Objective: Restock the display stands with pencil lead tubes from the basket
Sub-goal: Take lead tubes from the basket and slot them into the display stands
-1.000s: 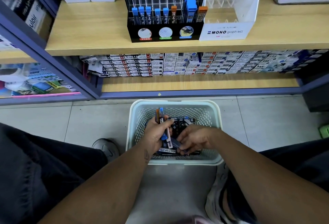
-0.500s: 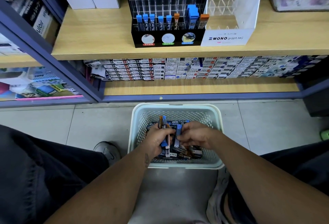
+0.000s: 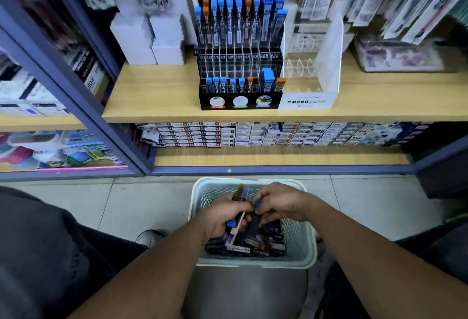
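A pale green mesh basket [image 3: 302,242] stands on the floor between my knees, with several pencil lead tubes [image 3: 253,245] lying in it. My left hand [image 3: 222,214] grips a bunch of tubes with blue and orange caps [image 3: 241,192] sticking out above my fingers. My right hand [image 3: 281,203] pinches one blue-capped tube [image 3: 254,220] beside that bunch, over the basket. On the wooden shelf above stands the black tiered display stand [image 3: 240,102], with tubes in its top and bottom rows and bare clear slots in the middle row.
A clear MONO graph stand [image 3: 307,100] with bare slots sits right of the black stand. White boxes [image 3: 149,37] stand to its left. Rows of small boxes [image 3: 253,133] fill the lower shelf. A blue shelf upright [image 3: 76,95] runs down the left.
The view has tilted up, so more of the black stand and upper shelf shows. My right hand has risen from the pile with a tube next to the bunch in my left hand.
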A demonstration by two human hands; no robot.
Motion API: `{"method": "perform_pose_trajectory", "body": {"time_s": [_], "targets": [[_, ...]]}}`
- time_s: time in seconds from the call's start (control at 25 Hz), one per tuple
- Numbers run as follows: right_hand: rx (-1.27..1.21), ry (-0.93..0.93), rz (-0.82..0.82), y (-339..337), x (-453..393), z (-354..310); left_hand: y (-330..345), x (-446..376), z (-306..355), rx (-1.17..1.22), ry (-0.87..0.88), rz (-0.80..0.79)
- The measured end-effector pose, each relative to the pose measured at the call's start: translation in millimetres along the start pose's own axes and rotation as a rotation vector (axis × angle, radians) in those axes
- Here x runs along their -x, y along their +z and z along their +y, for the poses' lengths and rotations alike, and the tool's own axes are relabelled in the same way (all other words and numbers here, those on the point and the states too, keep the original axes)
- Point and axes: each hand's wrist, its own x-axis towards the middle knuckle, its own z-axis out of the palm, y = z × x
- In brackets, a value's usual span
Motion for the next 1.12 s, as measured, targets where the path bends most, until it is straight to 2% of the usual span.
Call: {"method": "perform_pose_trajectory", "body": {"time_s": [0.32,0.44,0.52,0.68,0.84,1.12], "targets": [[0.524,-0.210,0.077,-24.5,43.5,-81.7,1.2,48.4,94.9,-0.166,0.107,-0.071],[0.657,-0.271,0.090,-28.9,65.6,-109.8,2.0,73.0,128.8,-0.239,0.155,-0.073],[0.734,-0.324,0.162,-30.4,83.7,-126.6,5.3,91.5,148.3,-0.290,0.179,-0.080],[0.621,-0.429,0.191,-40.5,112.1,-157.8,10.2,124.6,184.7,-0.327,0.253,-0.100],[0.627,-0.543,0.294,-54.5,134.8,-189.9,9.9,152.6,223.3,-0.285,0.315,-0.021],[0.364,-0.650,0.443,-63.7,144.3,-223.1,-0.5,157.8,270.3,-0.219,0.452,0.127]]}}
